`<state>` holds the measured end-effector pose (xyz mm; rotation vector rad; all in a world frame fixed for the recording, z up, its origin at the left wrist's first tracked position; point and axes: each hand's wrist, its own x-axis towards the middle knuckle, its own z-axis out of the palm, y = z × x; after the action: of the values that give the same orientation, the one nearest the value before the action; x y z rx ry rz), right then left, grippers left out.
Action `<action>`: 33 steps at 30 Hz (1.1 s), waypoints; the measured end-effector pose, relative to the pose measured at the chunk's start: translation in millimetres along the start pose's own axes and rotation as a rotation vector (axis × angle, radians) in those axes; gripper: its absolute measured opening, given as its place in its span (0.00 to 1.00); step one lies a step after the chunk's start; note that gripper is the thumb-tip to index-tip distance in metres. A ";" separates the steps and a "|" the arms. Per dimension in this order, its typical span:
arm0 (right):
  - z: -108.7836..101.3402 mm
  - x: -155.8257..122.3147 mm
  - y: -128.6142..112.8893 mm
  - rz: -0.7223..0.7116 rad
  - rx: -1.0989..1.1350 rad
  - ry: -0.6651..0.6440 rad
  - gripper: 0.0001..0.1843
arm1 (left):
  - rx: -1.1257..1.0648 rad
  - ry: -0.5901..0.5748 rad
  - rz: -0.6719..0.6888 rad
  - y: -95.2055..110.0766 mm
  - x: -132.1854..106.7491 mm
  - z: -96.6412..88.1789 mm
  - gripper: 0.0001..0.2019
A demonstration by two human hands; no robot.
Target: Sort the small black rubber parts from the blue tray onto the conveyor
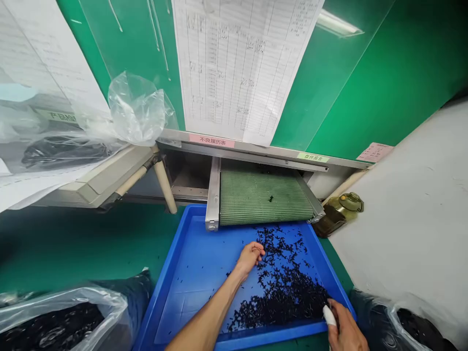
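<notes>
Our left hand (250, 258) hangs over the blue plastic tray (161, 297), its fingers (259, 248) loosely curled inward and touching the top edge of the heap of small black parts (281, 302). They are neither spread nor tightly clenched, and we cannot tell whether they pinch a piece.

Our right hand (345, 329) sits low at the tray's near edge, and its fingers (334, 312) curve down against the lower right of the heap. One finger wears a white fingertip cover (329, 316). We cannot tell whether those fingers hold anything.

The heap lies between our two hands and runs from just ahead of the left fingers to beside the right ones. A few stray pieces lie scattered behind the left fingers on the tray's bare floor.

Straight ahead of the left fingers, a green mesh conveyor belt (265, 197) ends above the tray, with one black piece (271, 198) on it. Beyond the right fingers stands an olive-green bottle (338, 214).

Left of our hands, a clear plastic bag of black parts (54, 319) sits low down, and another (413, 329) lies past the right fingers. A ruled paper sheet (237, 63) hangs on the green panel well ahead of our fingers.
</notes>
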<state>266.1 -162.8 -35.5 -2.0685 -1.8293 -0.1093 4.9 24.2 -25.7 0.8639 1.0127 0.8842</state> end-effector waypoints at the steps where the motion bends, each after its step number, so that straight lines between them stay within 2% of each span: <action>1: -6.7 3.7 -2.8 0.013 -0.003 -0.003 0.19 | -0.010 0.005 0.000 -0.2 1.1 -3.4 0.05; 3: -20.9 17.4 -14.4 0.049 -0.017 0.048 0.23 | -0.031 0.006 0.010 0.6 2.1 -8.2 0.07; 5: -33.6 43.6 -32.2 0.043 0.001 0.099 0.23 | -0.048 0.013 0.036 2.1 3.0 -9.4 0.08; 7: -41.5 84.2 -53.9 -0.047 0.094 0.080 0.18 | -0.045 0.029 0.072 2.2 4.5 -7.6 0.08; 9: -42.6 136.8 -77.1 -0.157 0.197 0.065 0.17 | -0.017 0.051 0.116 0.2 5.6 -4.7 0.07; 12: -33.2 224.3 -110.3 -0.277 0.275 0.079 0.17 | 0.080 0.067 0.189 -5.0 3.5 -1.3 0.05; 16: -9.8 327.3 -143.7 -0.346 0.229 0.050 0.22 | 0.443 0.015 0.391 -7.4 -5.4 0.4 0.10; 18: 4.0 367.5 -154.7 -0.323 0.217 0.054 0.25 | 0.571 -0.007 0.479 -6.2 -9.3 0.6 0.12; 21: 24.4 411.9 -165.6 -0.277 0.218 0.031 0.25 | 0.650 -0.011 0.527 -4.3 -12.1 -0.4 0.14; 24: 37.0 435.2 -170.6 -0.260 0.249 -0.005 0.21 | 0.678 0.004 0.537 -3.8 -12.5 -2.8 0.14; 27: 33.4 434.1 -168.7 -0.227 0.296 0.033 0.21 | 0.646 0.005 0.529 -3.6 -12.4 -5.1 0.14; 30: 15.6 403.7 -163.0 -0.188 0.360 0.086 0.26 | 0.547 0.033 0.472 -2.8 -10.1 -6.8 0.12; 33: -1.2 342.7 -160.0 -0.197 0.445 0.032 0.27 | 0.347 0.101 0.400 -1.7 -2.4 -8.2 0.13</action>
<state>163.0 172.8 105.0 -1.5736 -1.8339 0.1961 -3.2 22.8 -28.8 1.3585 1.1198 1.1140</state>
